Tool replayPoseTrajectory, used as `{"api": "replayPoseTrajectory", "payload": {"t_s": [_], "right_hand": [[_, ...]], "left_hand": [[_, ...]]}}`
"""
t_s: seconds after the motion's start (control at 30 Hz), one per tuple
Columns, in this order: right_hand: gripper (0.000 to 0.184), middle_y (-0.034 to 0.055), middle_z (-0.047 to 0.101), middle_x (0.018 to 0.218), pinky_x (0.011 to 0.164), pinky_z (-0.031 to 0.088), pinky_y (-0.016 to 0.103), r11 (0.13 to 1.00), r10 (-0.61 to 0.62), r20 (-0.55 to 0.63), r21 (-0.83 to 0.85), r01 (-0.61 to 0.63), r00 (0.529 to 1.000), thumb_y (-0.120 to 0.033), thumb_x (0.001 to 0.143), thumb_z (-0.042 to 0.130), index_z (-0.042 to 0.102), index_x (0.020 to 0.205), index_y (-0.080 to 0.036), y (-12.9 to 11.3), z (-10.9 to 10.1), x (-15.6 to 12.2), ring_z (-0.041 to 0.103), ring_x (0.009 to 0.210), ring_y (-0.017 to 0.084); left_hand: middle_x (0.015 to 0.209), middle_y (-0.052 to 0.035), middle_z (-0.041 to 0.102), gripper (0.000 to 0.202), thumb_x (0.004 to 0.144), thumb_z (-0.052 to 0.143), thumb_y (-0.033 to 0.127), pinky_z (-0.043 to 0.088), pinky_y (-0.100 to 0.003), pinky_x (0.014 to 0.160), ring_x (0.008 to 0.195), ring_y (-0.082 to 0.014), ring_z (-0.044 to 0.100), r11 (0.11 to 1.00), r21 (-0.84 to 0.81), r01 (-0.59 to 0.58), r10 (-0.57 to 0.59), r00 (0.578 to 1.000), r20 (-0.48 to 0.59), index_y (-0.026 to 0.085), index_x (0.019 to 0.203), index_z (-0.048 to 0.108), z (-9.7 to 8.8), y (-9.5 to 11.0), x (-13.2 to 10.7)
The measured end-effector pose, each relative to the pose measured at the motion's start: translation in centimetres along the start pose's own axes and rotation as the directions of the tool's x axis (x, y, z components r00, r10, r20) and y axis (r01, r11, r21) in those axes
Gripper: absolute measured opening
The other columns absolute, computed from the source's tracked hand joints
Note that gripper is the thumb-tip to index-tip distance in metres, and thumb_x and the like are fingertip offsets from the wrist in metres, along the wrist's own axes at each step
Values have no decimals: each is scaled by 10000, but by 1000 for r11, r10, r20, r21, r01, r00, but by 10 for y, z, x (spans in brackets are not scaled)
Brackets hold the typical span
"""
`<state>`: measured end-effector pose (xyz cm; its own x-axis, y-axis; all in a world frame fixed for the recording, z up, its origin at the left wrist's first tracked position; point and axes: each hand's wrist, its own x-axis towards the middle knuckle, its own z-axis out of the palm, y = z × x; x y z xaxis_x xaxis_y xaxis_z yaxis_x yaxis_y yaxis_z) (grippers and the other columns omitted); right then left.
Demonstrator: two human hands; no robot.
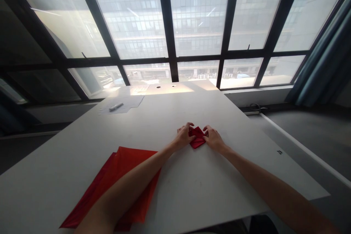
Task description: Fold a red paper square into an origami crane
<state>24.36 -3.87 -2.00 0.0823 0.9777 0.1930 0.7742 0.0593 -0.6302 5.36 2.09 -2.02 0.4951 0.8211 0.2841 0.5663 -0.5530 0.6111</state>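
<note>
A small piece of folded red paper (197,139) rests on the white table, with creases across its face. At its left edge my left hand (185,136) grips it, thumb on top and fingers curled behind. My right hand (213,138) pinches the opposite edge between thumb and fingers. Under my left forearm lie larger red and orange sheets (137,157), loosely stacked and partly covered by the arm.
The white table (175,204) runs away toward tall windows. White papers (134,101) with a white marker-like object (116,106) on them lie at the far left. A small dark mark (279,152) is near the right edge. A blue curtain (320,55) hangs at right.
</note>
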Motion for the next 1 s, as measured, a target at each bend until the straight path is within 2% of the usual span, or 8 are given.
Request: {"api": "replayPoseTrajectory", "payload": {"t_s": [0.1, 0.23, 0.37, 0.47, 0.57, 0.8, 0.9, 1.0], "right_hand": [[308, 36, 690, 850, 740, 409, 259, 1000, 1, 19, 8, -1, 1000, -96, 761, 621, 617, 1058, -177, -2, -1, 0, 612, 806, 176], [81, 60, 684, 856, 705, 405, 263, 998, -55, 32, -13, 56, 998, -161, 813, 579, 657, 820, -180, -2, -4, 1, 601, 788, 181], [155, 61, 690, 866, 748, 420, 286, 985, -168, -107, 21, 171, 980, -167, 885, 506, 658, 879, -193, -4, -15, 3, 593, 821, 203], [210, 93, 680, 994, 890, 397, 329, 944, -328, -241, -65, 323, 913, -213, 959, 463, 672, 968, -195, -4, -25, 5, 562, 978, 231], [258, 92, 668, 1077, 963, 342, 359, 883, -469, -214, -149, 445, 857, -269, 1001, 429, 681, 1017, -216, -4, -31, 5, 524, 1064, 234], [237, 100, 671, 1050, 957, 310, 363, 812, -520, 51, -282, 512, 853, -182, 977, 462, 697, 980, -211, -5, -21, 9, 517, 1063, 237], [224, 86, 668, 984, 893, 349, 326, 837, -440, 134, -299, 459, 888, -95, 914, 510, 703, 945, -205, -3, -15, 11, 552, 969, 218], [231, 70, 666, 978, 871, 370, 297, 863, -393, 166, -273, 425, 904, -79, 875, 546, 716, 951, -215, -1, -17, 10, 561, 964, 207]], "left_hand": [[1112, -15, 604, 721, 725, 668, 122, 493, -317, 881, 928, -160, 612, 983, -159, -89, 89, 996, -11, 291, 1384, 430, 0, 0, 0], [1235, -60, 524, 717, 744, 618, 65, 528, -260, 782, 867, -122, 605, 954, -267, -139, 129, 990, -53, 293, 1403, 452, -4, 7, 0], [1252, -71, 561, 625, 789, 669, 120, 501, -308, 923, 1008, -170, 600, 959, -187, -214, 178, 965, -192, 269, 1372, 500, -10, 16, -1], [1126, -57, 641, 366, 866, 641, 200, 473, -337, 963, 1027, -189, 595, 965, -93, -246, 213, 938, -273, 242, 1229, 610, -14, 21, -2], [1080, -49, 668, 167, 906, 605, 243, 441, -364, 980, 1051, -206, 578, 979, 48, -197, 202, 931, -302, 244, 1056, 681, -18, 21, -5], [1059, -58, 663, 216, 862, 544, 119, 401, -373, 949, 1061, -232, 556, 949, 293, -118, 154, 983, -101, 245, 977, 677, -18, 15, -5], [1087, -47, 658, 356, 814, 545, 97, 413, -360, 926, 1046, -226, 569, 965, 241, -105, 106, 994, 11, 243, 1126, 633, -14, 12, -4], [1171, -38, 637, 565, 746, 688, 213, 381, -385, 992, 1110, -250, 544, 969, 224, -108, 109, 994, 6, 276, 1290, 548, -13, 14, -6]]}}
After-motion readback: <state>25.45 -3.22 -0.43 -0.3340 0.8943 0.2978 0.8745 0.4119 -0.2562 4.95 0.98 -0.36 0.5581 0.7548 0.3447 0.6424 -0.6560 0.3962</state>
